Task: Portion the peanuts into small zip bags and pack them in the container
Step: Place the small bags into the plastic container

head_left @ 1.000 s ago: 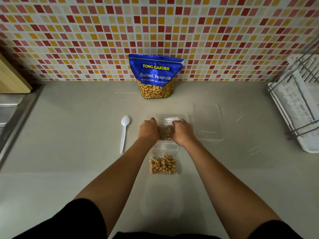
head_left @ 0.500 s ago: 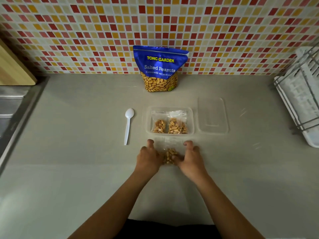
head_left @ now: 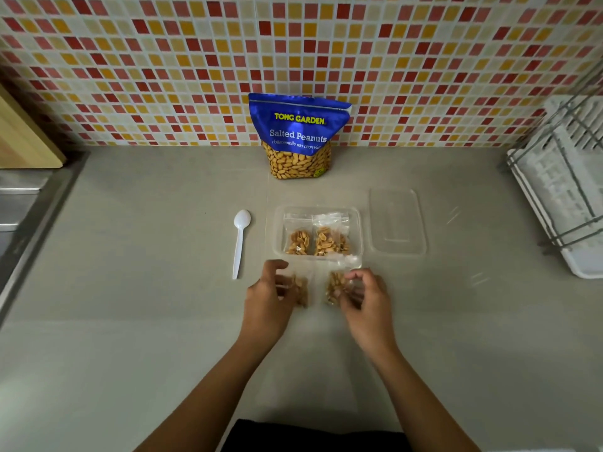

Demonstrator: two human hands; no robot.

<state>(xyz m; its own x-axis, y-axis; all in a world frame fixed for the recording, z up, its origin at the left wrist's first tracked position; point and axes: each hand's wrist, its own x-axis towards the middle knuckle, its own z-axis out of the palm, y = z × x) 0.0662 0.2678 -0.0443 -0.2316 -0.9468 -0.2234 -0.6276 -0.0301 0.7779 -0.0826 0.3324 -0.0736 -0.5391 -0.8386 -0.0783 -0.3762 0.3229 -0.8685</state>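
1. Counter [head_left: 130,288], pale grey, under a mosaic-tile wall [head_left: 163,60] of red, orange and cream.
2. Left hand [head_left: 269,293]: fingers curled, thumb on top, gripping the left side of a held zip bag [head_left: 336,285] of peanuts [head_left: 301,290], just in front of the container.
3. Right hand [head_left: 367,296]: fingers curled likewise, pinching the right side of the same clear plastic.
4. Contents in two clumps, one at each set of fingertips. Blurred, so one bag or two impossible to tell.
5. Clear plastic container [head_left: 358,223], open, mid-counter. Inside, side by side: left packed bag [head_left: 298,241] and right packed bag [head_left: 329,241], both filled, seal ends toward the wall.
6. Clear lid [head_left: 396,223] flat on the counter, just right of the container, not touching it.
7. White plastic spoon [head_left: 240,243] left of the container, bowl end toward the wall, handle toward the person, untouched.
8. Blue peanut pouch [head_left: 298,138] upright against the tiles behind the container, printed "Tong Garden Salted Peanuts".
9. White dish rack [head_left: 561,190] at far right. Steel sink [head_left: 19,203] and wooden board [head_left: 23,138] at far left.
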